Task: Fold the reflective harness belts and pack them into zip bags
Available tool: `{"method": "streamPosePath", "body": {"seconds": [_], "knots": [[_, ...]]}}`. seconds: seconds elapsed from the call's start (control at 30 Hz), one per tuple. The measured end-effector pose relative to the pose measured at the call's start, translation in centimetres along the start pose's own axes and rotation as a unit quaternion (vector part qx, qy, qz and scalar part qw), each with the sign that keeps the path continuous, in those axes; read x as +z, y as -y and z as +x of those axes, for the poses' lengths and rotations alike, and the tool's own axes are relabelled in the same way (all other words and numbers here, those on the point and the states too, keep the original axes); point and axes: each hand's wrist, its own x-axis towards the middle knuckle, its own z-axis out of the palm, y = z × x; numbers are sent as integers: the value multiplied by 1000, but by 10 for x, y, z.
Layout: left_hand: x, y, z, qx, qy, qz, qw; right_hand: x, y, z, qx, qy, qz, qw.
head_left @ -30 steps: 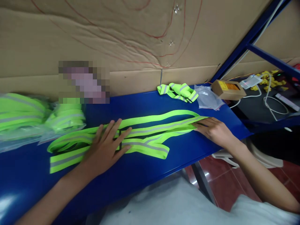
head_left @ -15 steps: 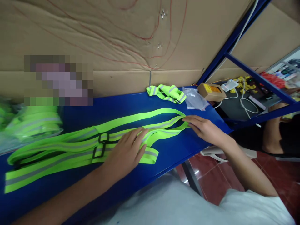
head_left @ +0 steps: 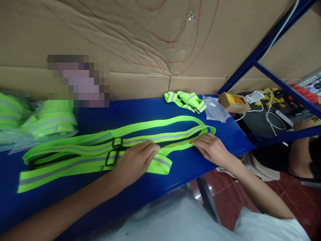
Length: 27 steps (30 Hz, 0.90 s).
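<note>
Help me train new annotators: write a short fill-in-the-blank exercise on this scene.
1. Held by the left hand and right hand, the neon strap lies over a tabletop coloured ____.
2. The large black buckle is nearer the person's ____ hand.
3. Between the bundled strap and the cardboard box lies a clear plastic ____.

Missing words: blue; left; bag.

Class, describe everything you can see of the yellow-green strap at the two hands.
The yellow-green strap looks like flat woven fabric, grey-striped in places and plain in others, with black rectangular buckle frames. It lies in long, loose, overlapping loops on the blue table. The left hand and right hand pinch one band of it, which runs between them. Whether it is all one piece is unclear.
</note>
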Motion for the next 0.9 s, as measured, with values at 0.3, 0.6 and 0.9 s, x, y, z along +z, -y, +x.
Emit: {"method": "streamPosePath", "body": {"seconds": [0.3,0.6,0.9], "knots": [[-7,1,3,-82,123,-126,981,7,-1,13,96,83,30,991],[-5,-12,-23,104,96,189,972,7,3,5,60,57,-66,994],[-44,-17,-27,105,50,254,960,-19,-22,28,42,57,-134,988]]}}
